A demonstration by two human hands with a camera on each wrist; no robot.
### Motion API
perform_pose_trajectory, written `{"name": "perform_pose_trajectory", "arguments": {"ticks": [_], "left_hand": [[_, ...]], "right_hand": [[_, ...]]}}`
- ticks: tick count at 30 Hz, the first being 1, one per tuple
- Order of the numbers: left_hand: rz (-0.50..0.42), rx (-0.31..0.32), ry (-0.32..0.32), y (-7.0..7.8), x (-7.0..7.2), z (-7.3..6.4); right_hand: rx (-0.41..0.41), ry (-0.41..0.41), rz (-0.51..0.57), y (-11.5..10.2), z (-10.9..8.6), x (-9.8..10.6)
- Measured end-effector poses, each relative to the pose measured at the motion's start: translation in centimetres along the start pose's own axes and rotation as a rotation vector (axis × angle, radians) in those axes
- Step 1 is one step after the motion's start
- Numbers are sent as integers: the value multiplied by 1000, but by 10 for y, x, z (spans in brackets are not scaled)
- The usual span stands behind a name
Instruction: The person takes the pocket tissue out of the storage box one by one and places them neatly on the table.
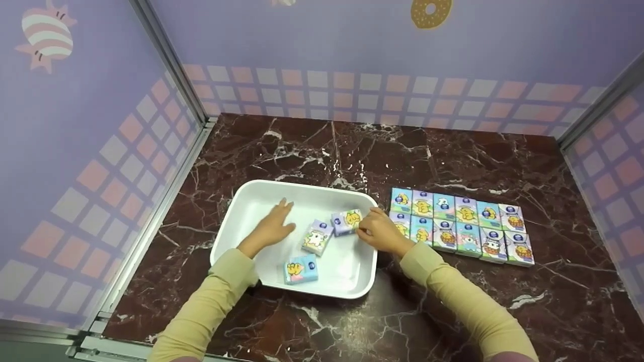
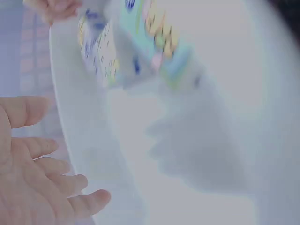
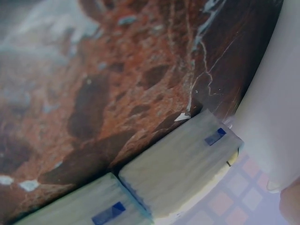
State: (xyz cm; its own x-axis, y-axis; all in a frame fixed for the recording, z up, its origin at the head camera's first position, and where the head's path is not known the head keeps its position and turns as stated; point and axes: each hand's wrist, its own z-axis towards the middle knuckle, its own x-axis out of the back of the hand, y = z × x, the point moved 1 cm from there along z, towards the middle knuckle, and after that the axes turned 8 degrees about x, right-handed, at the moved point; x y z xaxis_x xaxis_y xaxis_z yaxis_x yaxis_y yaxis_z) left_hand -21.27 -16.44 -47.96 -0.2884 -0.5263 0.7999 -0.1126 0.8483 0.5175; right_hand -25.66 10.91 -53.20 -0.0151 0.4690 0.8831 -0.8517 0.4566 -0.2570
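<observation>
My left hand [image 1: 271, 229] hovers over the left part of a white plastic tub [image 1: 246, 201], fingers spread and holding nothing; the left wrist view shows its extended fingers [image 2: 89, 204]. At the tub's right rim my right hand [image 1: 382, 232] has bent fingers beside the end of a purple tissue packet [image 1: 347, 222]. Whether it grips that packet is hidden. Two other small packets lie in the tub: one with a white cartoon animal [image 1: 317, 237] and a blue one [image 1: 301, 269].
Right of the tub, two neat rows of similar packets [image 1: 468, 241] lie side by side on the dark red marble-patterned tabletop [image 1: 453, 156]. Purple panels [image 1: 352, 45] with pink and white squares enclose the back and sides. A metal frame edge [image 1: 166, 176] runs along the left.
</observation>
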Motion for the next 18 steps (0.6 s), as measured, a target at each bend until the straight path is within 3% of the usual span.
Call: {"name": "perform_pose_trajectory", "arguments": {"ticks": [10, 18], "left_hand": [[66, 60, 152, -41, 30, -11], [139, 161, 146, -76, 33, -12]], "right_hand": [[-27, -47, 18, 0, 1, 0], [-13, -39, 14, 1, 0, 0]]}}
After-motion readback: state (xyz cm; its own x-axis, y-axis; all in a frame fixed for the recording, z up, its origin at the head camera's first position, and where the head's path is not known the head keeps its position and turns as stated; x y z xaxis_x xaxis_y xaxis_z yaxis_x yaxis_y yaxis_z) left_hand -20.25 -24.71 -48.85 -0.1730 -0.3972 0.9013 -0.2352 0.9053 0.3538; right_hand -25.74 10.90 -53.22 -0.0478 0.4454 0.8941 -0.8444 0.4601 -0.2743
